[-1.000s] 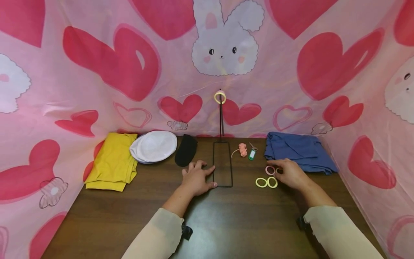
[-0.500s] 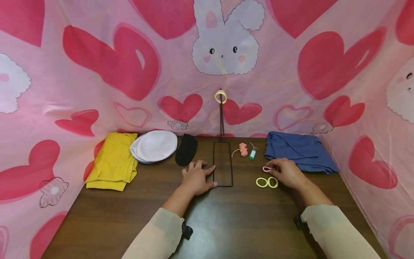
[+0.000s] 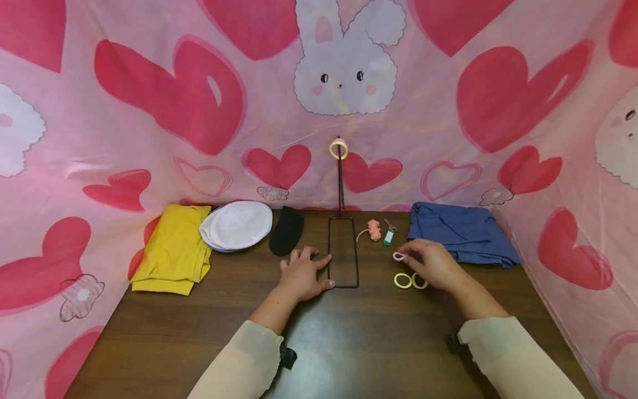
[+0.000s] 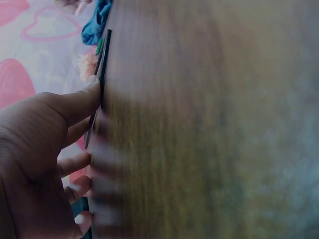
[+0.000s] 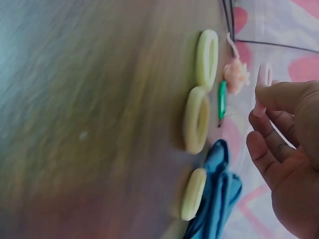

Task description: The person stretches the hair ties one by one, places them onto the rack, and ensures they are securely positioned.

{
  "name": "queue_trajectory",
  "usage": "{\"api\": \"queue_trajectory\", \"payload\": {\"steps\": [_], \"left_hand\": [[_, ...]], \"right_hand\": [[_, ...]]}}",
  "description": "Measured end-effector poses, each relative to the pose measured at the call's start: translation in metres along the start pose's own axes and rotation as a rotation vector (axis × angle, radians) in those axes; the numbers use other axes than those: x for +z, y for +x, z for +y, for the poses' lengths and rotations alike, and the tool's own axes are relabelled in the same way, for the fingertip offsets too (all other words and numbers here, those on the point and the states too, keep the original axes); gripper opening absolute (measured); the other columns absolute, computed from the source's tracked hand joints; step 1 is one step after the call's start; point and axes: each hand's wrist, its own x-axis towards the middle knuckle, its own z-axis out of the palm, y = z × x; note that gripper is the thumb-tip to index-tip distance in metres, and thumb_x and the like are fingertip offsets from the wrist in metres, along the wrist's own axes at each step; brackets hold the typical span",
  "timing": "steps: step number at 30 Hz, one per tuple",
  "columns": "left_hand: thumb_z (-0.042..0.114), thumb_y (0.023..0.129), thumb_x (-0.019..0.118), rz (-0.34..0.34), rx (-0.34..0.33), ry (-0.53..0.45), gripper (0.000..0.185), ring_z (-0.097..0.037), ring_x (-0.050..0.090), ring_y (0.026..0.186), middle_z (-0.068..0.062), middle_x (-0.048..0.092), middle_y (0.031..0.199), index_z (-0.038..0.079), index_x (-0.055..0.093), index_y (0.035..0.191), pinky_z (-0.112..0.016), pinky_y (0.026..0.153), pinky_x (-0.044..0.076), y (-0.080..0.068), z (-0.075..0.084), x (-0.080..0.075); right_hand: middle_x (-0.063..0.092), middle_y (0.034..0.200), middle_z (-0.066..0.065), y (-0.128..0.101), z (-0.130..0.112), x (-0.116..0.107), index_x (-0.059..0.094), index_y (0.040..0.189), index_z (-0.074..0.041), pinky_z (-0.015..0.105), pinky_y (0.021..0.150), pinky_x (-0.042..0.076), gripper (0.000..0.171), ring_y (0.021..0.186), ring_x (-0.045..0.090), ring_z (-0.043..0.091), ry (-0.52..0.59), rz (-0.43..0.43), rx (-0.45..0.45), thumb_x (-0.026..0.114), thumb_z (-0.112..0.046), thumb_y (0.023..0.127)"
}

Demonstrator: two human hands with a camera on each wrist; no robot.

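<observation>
- The right hand [image 3: 432,265], right of centre, pinches a small pink elastic hair ring [image 3: 399,256] just above the worktop [image 3: 349,343].
- It looks light and soft; pinching its band suits.
- The left hand [image 3: 305,272] presses flat, fingers relaxed, on the black wire stand base [image 3: 343,252].

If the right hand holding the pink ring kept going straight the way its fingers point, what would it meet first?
Probably the green key tag: the right hand, pinching the pink ring, points up-left toward it, with the pink knot just beyond. Depth is unclear.
</observation>
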Motion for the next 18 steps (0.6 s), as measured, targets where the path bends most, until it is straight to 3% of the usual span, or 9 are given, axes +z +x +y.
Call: {"api": "queue_trajectory", "payload": {"steps": [11,18], "left_hand": [[0.062,0.089,0.074,0.007,0.008,-0.005,0.071,-0.036,0.035,0.138,-0.005,0.042,0.154,0.039,0.053,0.153,-0.061,0.097,0.029,-0.001,-0.001,-0.001],[0.062,0.088,0.074,0.009,0.01,-0.007,0.072,-0.035,0.035,0.138,-0.005,0.042,0.154,0.039,0.052,0.153,-0.061,0.098,0.029,-0.001,0.0,-0.001]], "right_hand": [[0.072,0.097,0.0,0.015,-0.025,0.0,0.078,0.108,-0.01,0.042,0.077,0.055,0.02,0.084,0.065,0.016,0.031,0.1,-0.088,0.079,-0.003,0.089],[0.074,0.097,0.0,0.025,-0.039,-0.003,0.079,0.106,-0.011,0.042,0.073,0.057,0.022,0.084,0.069,0.017,0.048,0.198,-0.208,0.082,-0.003,0.086]]}}
